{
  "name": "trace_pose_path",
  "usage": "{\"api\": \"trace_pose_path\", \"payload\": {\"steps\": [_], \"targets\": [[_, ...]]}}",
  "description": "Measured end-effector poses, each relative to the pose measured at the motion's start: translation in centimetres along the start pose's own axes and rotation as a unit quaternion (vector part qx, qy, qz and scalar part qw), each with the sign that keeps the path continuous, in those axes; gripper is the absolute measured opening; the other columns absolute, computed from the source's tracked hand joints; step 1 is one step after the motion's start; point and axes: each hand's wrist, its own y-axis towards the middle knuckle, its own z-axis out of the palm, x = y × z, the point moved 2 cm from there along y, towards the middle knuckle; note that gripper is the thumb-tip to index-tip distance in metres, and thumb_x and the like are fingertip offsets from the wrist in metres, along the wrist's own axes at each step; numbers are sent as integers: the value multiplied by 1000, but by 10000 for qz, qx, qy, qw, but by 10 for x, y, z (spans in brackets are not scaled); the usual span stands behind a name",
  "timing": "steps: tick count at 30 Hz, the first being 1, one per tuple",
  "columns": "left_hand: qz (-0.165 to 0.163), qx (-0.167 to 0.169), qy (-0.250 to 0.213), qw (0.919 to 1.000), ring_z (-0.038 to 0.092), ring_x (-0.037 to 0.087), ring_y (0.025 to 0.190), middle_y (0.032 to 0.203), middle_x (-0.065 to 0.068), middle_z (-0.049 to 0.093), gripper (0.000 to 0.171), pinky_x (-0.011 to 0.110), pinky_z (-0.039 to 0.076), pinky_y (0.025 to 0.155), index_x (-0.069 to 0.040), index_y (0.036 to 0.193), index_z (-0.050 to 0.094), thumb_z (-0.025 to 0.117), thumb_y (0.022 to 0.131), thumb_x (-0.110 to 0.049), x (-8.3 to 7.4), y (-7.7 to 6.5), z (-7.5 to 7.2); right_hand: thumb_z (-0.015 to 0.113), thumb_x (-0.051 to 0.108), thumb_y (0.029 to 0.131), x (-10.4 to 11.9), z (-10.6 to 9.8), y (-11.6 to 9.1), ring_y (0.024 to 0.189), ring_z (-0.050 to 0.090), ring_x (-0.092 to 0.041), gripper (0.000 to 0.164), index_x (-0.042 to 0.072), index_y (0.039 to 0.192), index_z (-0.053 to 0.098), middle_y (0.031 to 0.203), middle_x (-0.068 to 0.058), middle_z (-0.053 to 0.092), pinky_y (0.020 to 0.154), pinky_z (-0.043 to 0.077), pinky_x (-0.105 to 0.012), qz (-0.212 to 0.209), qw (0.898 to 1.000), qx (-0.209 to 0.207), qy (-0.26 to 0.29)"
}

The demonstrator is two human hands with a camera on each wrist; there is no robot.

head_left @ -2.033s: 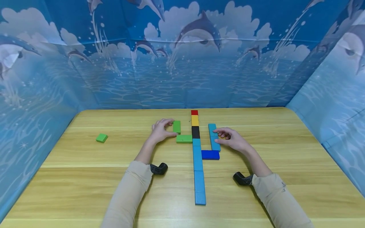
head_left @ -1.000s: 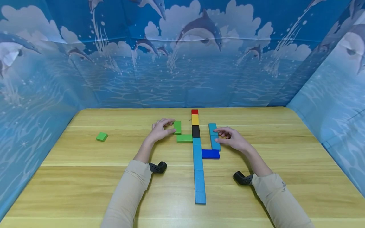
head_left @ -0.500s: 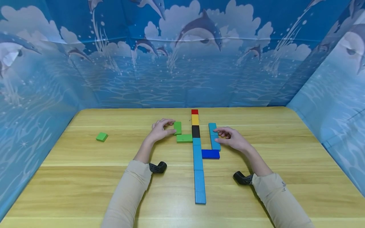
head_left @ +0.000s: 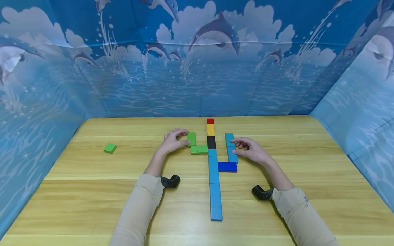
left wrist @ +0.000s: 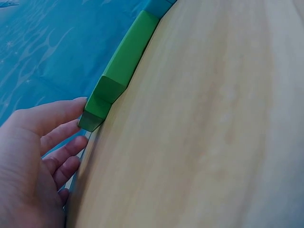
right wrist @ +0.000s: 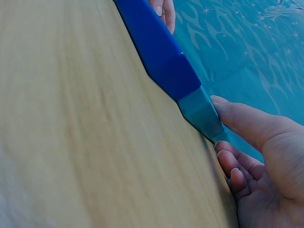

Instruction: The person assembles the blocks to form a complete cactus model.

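On the table, my left hand (head_left: pixel 174 140) is at a flat green rectangular block (head_left: pixel 192 138), index finger by its far left corner and thumb against its left side. This block's near end meets a second green block (head_left: pixel 199 150), which lies crosswise against the central row. My right hand (head_left: pixel 253 150) touches the right side of two light blue blocks (head_left: pixel 229 137) laid end to end, its other fingers loosely curled. A dark blue block (head_left: pixel 227 167) joins their near end to the row. In the left wrist view the thumb meets the green block (left wrist: pixel 95 114).
The central row runs from a red block (head_left: pixel 210 121) through a yellow block (head_left: pixel 210 129) and a black block (head_left: pixel 211 142) to light blue blocks (head_left: pixel 215 198). A small green block (head_left: pixel 109 148) lies far left. A dolphin-print cloth (head_left: pixel 197 85) surrounds the table (head_left: pixel 92 205).
The green block at my left hand has slid slightly nearer, up against the crosswise green block. My left thumb has shifted from its near end to its left side. My right hand stays put.
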Motion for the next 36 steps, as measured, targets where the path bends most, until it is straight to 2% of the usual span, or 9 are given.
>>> {"api": "trace_pose_path", "payload": {"steps": [16, 21, 24, 26, 33, 36], "targets": [[46, -23, -94, 9999, 45, 25, 105, 114, 7, 55, 47, 47, 14, 98, -10, 125, 54, 68, 82, -22, 0, 2, 0, 64, 24, 86, 0, -1, 0, 87, 37, -25, 44, 6, 124, 53, 103, -13, 46, 73, 34, -29, -38, 10000, -29, -24], [-41, -91, -608, 9981, 44, 28, 106, 115, 11, 52, 51, 45, 27, 96, -9, 129, 51, 68, 82, -21, 3, -1, -6, 64, 24, 86, 0, 0, -1, 88, 38, -25, 44, 5, 124, 53, 104, -13, 46, 73, 34, -29, -37, 10000, -37, -2], [-128, -225, -811, 9964, 43, 30, 108, 117, 12, 50, 54, 46, 36, 90, -10, 130, 50, 69, 81, -21, 6, -6, -17, 64, 23, 86, 0, 0, -1, 88, 38, -25, 44, 5, 124, 53, 105, -13, 46, 73, 34, -28, -44, 10000, -41, 31], [-152, -350, -744, 9965, 42, 31, 108, 118, 13, 50, 54, 48, 35, 89, -9, 130, 49, 69, 81, -22, 8, -13, -27, 64, 23, 86, -1, 0, -1, 88, 37, -25, 43, 5, 124, 53, 105, -13, 46, 73, 34, -28, -54, 10000, -42, 54], [-286, -840, -211, 9958, 41, 34, 108, 119, 15, 49, 53, 54, 20, 94, -8, 131, 48, 68, 83, -21, 22, -45, -75, 64, 24, 86, 0, 0, -1, 88, 38, -25, 43, 5, 123, 53, 104, -13, 46, 72, 34, -29, -58, 10000, -43, 10], [-423, -1081, -121, 9932, 40, 35, 107, 119, 17, 49, 54, 53, 22, 92, -7, 131, 47, 68, 83, -21, 35, -62, -94, 64, 24, 86, 0, 1, -1, 88, 38, -25, 43, 5, 123, 53, 104, -13, 46, 73, 35, -29, -44, 10000, -41, -20]]}}
